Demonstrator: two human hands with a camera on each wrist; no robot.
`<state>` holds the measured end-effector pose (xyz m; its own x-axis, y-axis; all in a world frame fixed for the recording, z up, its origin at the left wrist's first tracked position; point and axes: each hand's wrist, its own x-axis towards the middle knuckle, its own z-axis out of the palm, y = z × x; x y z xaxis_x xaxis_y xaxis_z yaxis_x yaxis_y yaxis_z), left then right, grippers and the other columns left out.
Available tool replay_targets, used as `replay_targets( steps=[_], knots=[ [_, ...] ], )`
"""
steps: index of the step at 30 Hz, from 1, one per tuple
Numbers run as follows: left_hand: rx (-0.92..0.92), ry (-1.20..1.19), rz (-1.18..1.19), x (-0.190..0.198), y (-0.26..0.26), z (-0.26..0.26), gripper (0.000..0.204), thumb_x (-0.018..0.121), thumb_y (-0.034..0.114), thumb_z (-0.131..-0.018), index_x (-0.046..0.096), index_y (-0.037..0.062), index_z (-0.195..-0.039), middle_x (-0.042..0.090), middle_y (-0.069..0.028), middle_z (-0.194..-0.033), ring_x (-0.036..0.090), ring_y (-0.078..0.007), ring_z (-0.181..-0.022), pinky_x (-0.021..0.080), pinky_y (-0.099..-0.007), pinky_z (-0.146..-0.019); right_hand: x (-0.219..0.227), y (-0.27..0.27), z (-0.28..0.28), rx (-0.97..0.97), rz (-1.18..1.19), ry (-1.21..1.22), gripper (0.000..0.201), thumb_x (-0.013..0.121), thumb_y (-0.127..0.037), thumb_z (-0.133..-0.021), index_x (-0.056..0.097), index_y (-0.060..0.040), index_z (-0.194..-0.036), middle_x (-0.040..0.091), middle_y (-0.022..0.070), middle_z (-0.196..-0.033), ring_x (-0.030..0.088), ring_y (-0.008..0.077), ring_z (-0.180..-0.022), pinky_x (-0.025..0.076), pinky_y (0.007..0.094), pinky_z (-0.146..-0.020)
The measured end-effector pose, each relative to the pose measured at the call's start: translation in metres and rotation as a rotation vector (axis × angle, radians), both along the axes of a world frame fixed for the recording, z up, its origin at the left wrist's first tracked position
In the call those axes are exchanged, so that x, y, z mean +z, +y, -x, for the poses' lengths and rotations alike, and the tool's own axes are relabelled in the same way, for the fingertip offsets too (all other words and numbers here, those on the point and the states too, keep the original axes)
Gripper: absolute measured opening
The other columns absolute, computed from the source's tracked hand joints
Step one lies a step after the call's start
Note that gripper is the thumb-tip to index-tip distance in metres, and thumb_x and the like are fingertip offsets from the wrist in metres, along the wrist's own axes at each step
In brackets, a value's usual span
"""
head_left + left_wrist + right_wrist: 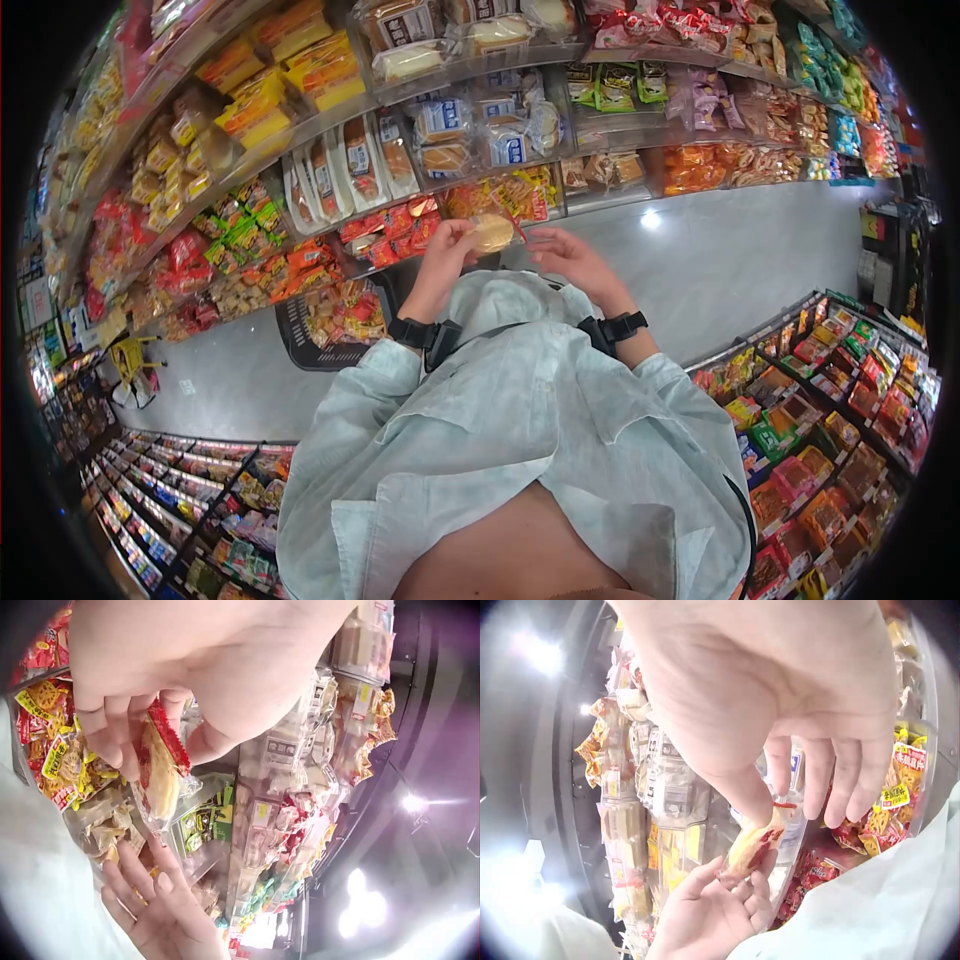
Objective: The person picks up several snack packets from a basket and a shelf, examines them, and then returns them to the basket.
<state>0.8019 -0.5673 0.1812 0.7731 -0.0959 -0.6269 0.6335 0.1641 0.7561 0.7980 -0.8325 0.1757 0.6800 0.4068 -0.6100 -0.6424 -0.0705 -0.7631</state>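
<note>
My left hand (447,256) pinches a small wrapped snack (493,233), round, flat and golden, in clear film with red edges. From the left wrist view, the snack (161,776) hangs below the curled fingers and thumb, its red crimped edge uppermost. My right hand (577,262) is held beside it, fingers loosely spread and fingertips close to the packet's red edge. In the right wrist view, the right thumb overlaps the top of the snack (751,851), while the left hand (716,911) holds it from below. Bagged snacks (525,195) fill the shelf bin just beyond both hands.
Tiered shelves (625,128) of packaged bread and snacks curve ahead and to the left. A black basket (300,340) holding colourful packets is on the left, below the shelf. More display bins (800,440) stand behind on the right. Grey floor (690,260) extends to the right.
</note>
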Motion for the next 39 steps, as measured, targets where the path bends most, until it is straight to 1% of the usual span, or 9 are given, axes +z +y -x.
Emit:
replay_targets(
  steps=[6,11,15,18,19,22,26,36,39],
  knots=[
    [-0.348,0.067,0.205,-0.014,-0.012,-0.029,0.034,0.058,0.026,-0.105,0.054,0.0090,-0.133,0.063,-0.0016,-0.110,0.065,-0.0129,-0.098,0.050,-0.0268,-0.082,0.012,0.003,0.005,-0.129,0.101,-0.119,0.052,0.071,-0.011,-0.093,0.053,-0.0126,-0.142,0.063,0.0057,-0.120,0.063,0.0148,-0.104,0.053,0.0311,-0.091],
    [-0.698,0.063,0.287,-0.020,-0.031,-0.051,0.042,0.059,0.030,-0.104,0.051,0.0083,-0.140,0.068,-0.0039,-0.113,0.065,-0.0123,-0.098,0.051,-0.0279,-0.084,0.007,-0.016,0.033,-0.225,0.358,-0.119,0.029,0.069,-0.025,-0.098,0.068,-0.0094,-0.122,0.057,-0.0074,-0.075,0.047,0.0037,-0.067,0.042,0.0235,-0.062],
    [-0.847,0.068,0.287,-0.026,-0.055,-0.062,0.043,0.059,0.028,-0.104,0.048,0.0078,-0.141,0.071,-0.0065,-0.105,0.066,-0.0118,-0.091,0.051,-0.0282,-0.083,0.026,-0.026,0.043,-0.314,0.395,-0.054,0.025,0.067,-0.027,-0.101,0.071,-0.0070,-0.115,0.057,-0.0102,-0.076,0.046,0.0007,-0.067,0.038,0.0206,-0.058],
    [-0.892,0.062,0.246,-0.030,-0.076,-0.072,0.038,0.059,0.025,-0.104,0.051,0.0076,-0.137,0.072,-0.0068,-0.101,0.066,-0.0115,-0.088,0.051,-0.0270,-0.080,0.030,-0.044,0.045,-0.330,0.386,-0.062,0.025,0.068,-0.027,-0.099,0.072,-0.0058,-0.113,0.072,-0.0013,-0.088,0.062,0.0049,-0.079,0.050,0.0241,-0.071],
    [-0.897,0.046,0.224,-0.030,-0.084,-0.076,0.036,0.060,0.025,-0.104,0.053,0.0073,-0.134,0.071,-0.0061,-0.100,0.067,-0.0113,-0.088,0.052,-0.0267,-0.079,0.030,-0.046,0.047,-0.410,0.327,-0.095,0.026,0.068,-0.027,-0.100,0.074,-0.0048,-0.112,0.058,-0.0093,-0.075,0.049,0.0012,-0.069,0.040,0.0212,-0.060],
    [-0.905,0.020,0.159,-0.024,-0.115,-0.081,0.031,0.061,0.024,-0.103,0.057,0.0066,-0.128,0.071,-0.0052,-0.098,0.067,-0.0112,-0.086,0.053,-0.0263,-0.077,0.028,-0.072,0.054,-0.452,0.337,-0.139,0.027,0.068,-0.026,-0.100,0.074,-0.0045,-0.116,0.059,-0.0083,-0.076,0.053,0.0027,-0.074,0.046,0.0228,-0.066],
    [-0.880,-0.021,0.115,-0.013,-0.174,-0.072,0.027,0.062,0.021,-0.102,0.059,0.0064,-0.124,0.071,-0.0044,-0.097,0.068,-0.0113,-0.084,0.052,-0.0258,-0.075,0.001,-0.132,0.065,-0.512,0.370,-0.304,0.029,0.069,-0.027,-0.098,0.074,-0.0041,-0.115,0.072,0.0069,-0.087,0.069,0.0125,-0.086,0.054,0.0272,-0.080],
    [-1.192,-0.850,-0.415,0.013,-0.339,-0.066,0.023,0.068,0.025,-0.095,0.068,0.0042,-0.106,0.057,-0.0043,-0.074,0.054,-0.0113,-0.069,0.047,-0.0294,-0.066,0.031,-0.282,0.100,-0.713,0.292,-0.245,0.027,0.068,-0.024,-0.099,0.075,-0.0005,-0.111,0.071,0.0030,-0.091,0.064,0.0095,-0.085,0.052,0.0257,-0.078],
    [-1.101,-0.832,-0.287,-0.007,-0.382,-0.055,0.023,0.068,0.025,-0.096,0.068,0.0036,-0.102,0.056,-0.0054,-0.074,0.053,-0.0126,-0.069,0.045,-0.0296,-0.065,0.011,-0.309,0.121,-0.853,0.259,-0.235,0.027,0.067,-0.025,-0.099,0.074,-0.0002,-0.109,0.070,0.0005,-0.088,0.062,0.0078,-0.082,0.051,0.0253,-0.074]
  ],
)
